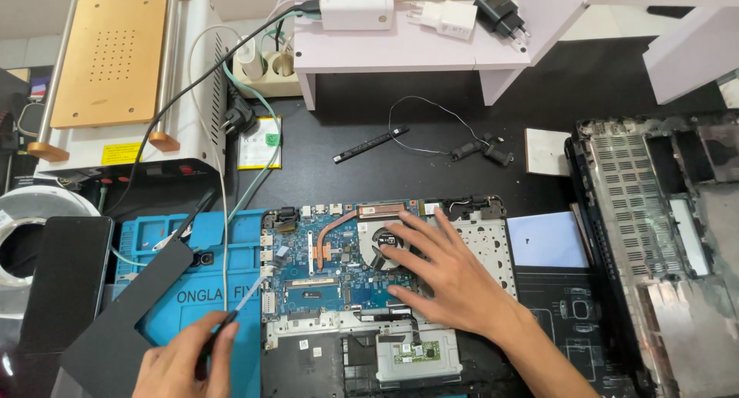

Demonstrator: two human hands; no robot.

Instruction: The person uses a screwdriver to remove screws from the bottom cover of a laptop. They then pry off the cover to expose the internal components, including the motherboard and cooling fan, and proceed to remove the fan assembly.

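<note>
1. Bracing the opened laptop [385, 306] on the counter [431, 128], the right hand [443, 279] lies flat, fingers spread over fan and motherboard [312, 279].
2. The left hand [185, 363] pinches a screwdriver [235, 309], tip at the board's left edge; best kept upright, pressed lightly.
3. The screw itself is too small to see; the left wrist is cut off.

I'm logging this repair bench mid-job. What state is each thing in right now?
Laptop: opened, blue motherboard exposed.
Bottom cover: removed, lying at the right.
Fan: partly covered by the right hand.
Screwdriver: gripped in the left hand, tip at the board's left edge.
Phone: screen dark.
</note>
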